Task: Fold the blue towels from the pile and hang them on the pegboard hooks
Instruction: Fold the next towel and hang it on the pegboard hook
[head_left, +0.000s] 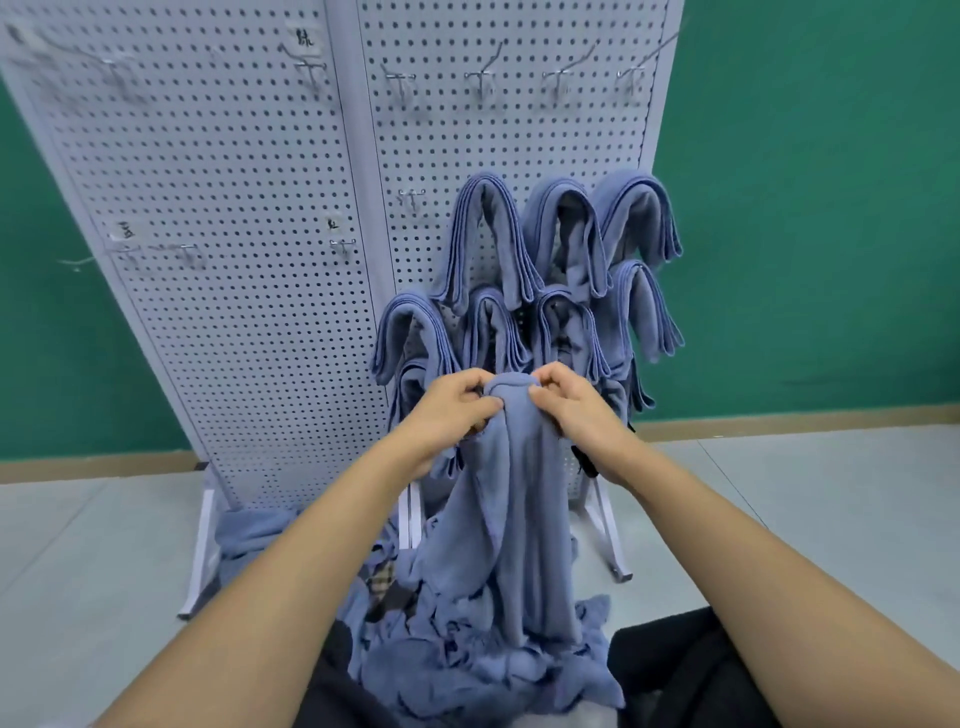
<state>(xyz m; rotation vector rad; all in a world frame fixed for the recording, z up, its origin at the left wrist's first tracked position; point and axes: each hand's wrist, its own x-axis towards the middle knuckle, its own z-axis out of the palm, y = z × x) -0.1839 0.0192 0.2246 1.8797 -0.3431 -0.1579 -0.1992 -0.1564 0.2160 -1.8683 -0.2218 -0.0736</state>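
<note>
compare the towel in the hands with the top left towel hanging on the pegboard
The held towel hangs long and unfolded, its lower end reaching the pile; the hung towel is folded into neat layers. The held towel is pinched at its top by the left hand and right hand; the hung towel drapes on the pegboard, touched by no hand. Both are blue cloth.

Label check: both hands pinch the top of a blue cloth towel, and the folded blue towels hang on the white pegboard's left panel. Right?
Wrong panel. The head view shows the folded blue towels hanging on the right panel of the white perforated metal pegboard. The left hand and right hand do pinch the top of the blue cloth towel.
</note>
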